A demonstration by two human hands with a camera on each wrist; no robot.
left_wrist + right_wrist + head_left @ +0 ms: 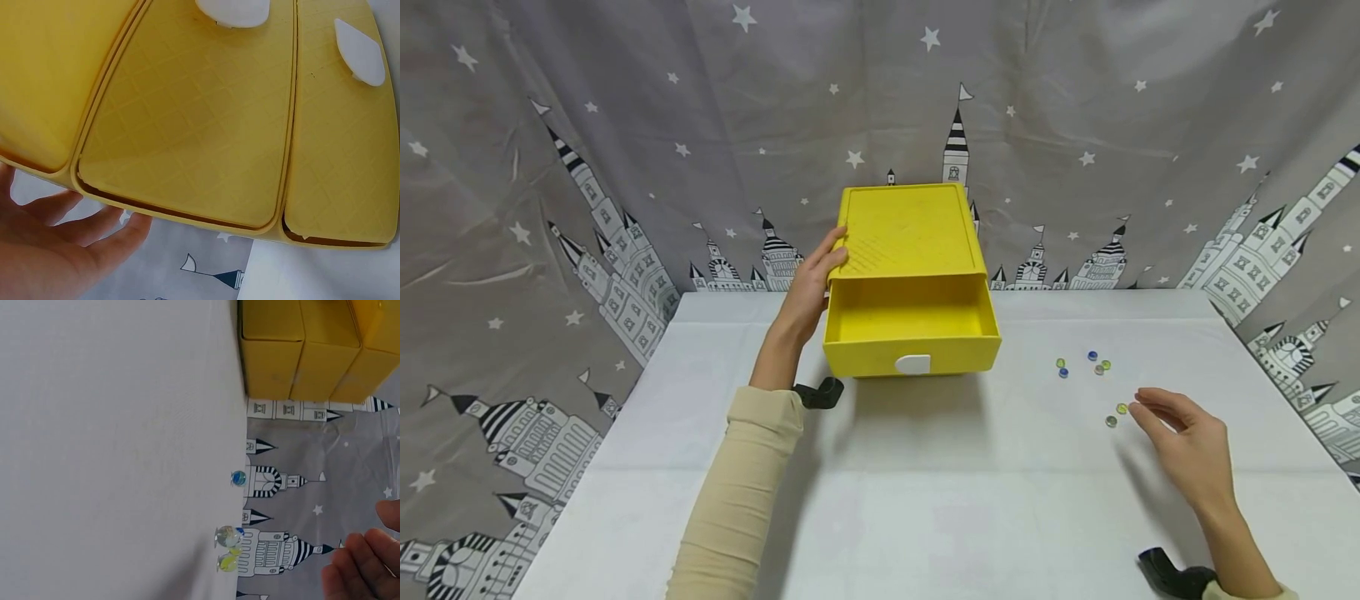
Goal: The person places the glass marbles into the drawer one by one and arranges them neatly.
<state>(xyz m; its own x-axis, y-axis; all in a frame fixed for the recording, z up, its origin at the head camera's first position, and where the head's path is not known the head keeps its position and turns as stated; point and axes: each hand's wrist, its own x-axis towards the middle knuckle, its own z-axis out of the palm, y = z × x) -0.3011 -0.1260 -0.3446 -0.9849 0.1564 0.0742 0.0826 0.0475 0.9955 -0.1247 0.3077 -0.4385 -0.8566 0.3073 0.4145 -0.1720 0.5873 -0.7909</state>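
A yellow drawer cabinet (pixel 904 229) stands at the back middle of the table, its top drawer (pixel 857 357) pulled out, with no contents showing inside. My left hand (pixel 805 292) rests against the cabinet's left side and upper edge. In the left wrist view, its fingers (pixel 119 240) lie fairly straight along the side, and two lower drawers (pixel 181 125) are closed. My right hand (pixel 1187 446) hovers over the right of the table, thumb and fingertips apart, nothing visible between them. A yellow-green marble (pixel 1122 408) and a clear marble (pixel 1111 422) lie just left of its fingertips.
Several more glass marbles, among them a blue marble (pixel 1092 356), lie farther back on the white tablecloth (pixel 962 517). Behind the table hangs a grey curtain (pixel 850 100) with castles and stars. A white handle (pixel 913 364) sits on the open drawer's front.
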